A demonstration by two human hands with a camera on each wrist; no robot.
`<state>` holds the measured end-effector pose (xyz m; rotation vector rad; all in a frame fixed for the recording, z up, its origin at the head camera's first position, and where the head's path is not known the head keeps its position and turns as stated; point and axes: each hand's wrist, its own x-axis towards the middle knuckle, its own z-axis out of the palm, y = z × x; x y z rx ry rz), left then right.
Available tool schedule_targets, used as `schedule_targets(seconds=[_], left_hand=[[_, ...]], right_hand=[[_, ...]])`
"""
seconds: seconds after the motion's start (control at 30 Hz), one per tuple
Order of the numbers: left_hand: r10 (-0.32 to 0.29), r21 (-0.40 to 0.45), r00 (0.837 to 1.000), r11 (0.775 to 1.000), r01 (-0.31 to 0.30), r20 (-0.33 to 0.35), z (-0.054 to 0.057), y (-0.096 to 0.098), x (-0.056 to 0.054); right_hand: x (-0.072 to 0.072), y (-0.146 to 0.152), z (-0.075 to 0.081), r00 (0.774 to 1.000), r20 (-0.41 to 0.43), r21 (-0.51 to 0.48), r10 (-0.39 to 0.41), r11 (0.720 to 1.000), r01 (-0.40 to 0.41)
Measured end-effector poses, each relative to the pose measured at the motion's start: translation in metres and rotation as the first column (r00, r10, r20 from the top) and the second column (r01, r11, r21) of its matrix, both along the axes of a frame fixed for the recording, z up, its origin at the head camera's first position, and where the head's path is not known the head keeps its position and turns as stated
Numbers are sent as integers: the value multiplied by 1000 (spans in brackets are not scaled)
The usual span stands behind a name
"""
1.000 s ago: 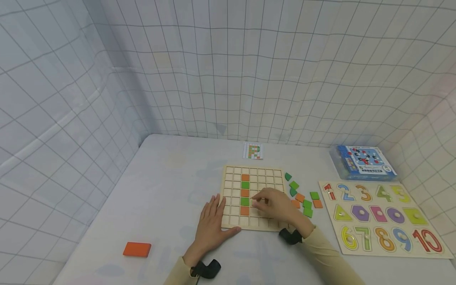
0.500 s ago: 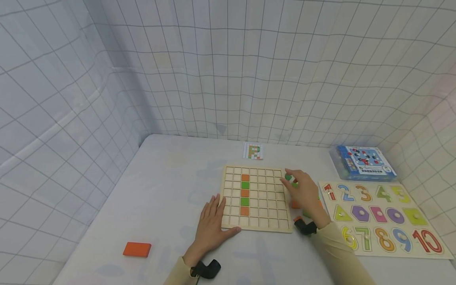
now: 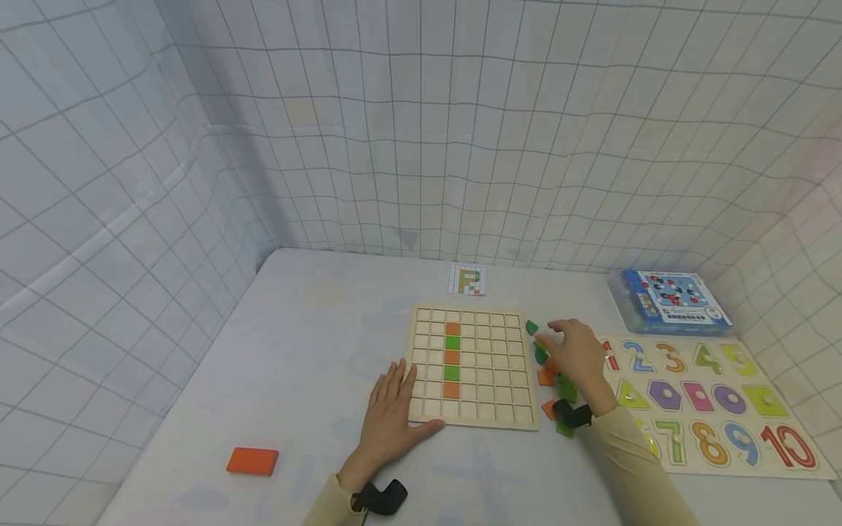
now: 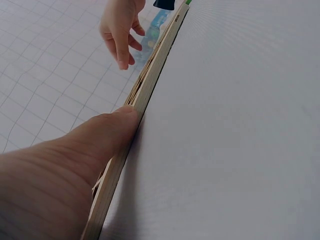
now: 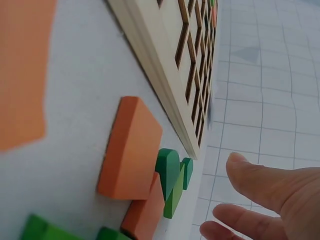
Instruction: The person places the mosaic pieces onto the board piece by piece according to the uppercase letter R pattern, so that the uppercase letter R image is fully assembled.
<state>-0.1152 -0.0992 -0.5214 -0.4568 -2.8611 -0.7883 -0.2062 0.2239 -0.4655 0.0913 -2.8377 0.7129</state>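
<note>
The work in hand looks like filling the board (image 3: 473,421) with tiles, and this seems to be the picking step. The board lies a little right of the table's (image 3: 316,351) middle, toward its near edge. Five tiles (image 3: 452,357) sit in the third column from the board's left edge, orange and green by turns, with a bare cell at each end.

The loose pieces lie along the board's right edge: orange tiles (image 3: 546,377), green tiles (image 3: 568,389), and two dark green pieces with a rounded side, one (image 3: 532,327) just beside the board's far right corner.

The right hand (image 3: 579,356) reaches over these pieces from the table's near edge, wrist bent, fingers pointing down and inward. Thumb and fingers stand apart, and nothing shows between them; in the right wrist view the thumb is clear of the pieces. The left hand (image 3: 389,427) holds nothing: its fingers lie straight at the board's left edge, the thumb stretched along the near edge by the corner (a steadying touch, I would judge).

The next move probably calls for choosing a piece and pinching it by its sides without pushing its neighbours. A card (image 3: 467,279) beyond the board's far edge bears an orange and green pattern, likely the guide, though too small to read cell by cell.
</note>
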Motion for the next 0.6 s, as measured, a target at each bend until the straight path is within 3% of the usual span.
schedule_targets(seconds=[0.4, 0.6], left_hand=[[2, 3, 1000, 1000, -2, 17, 0, 0, 0], [0, 1, 1000, 1000, 0, 15, -1, 0, 0]], right_hand=[[-6, 1, -3, 988, 149, 40, -42, 999, 37], [-7, 1, -5, 984, 175, 48, -44, 998, 36]])
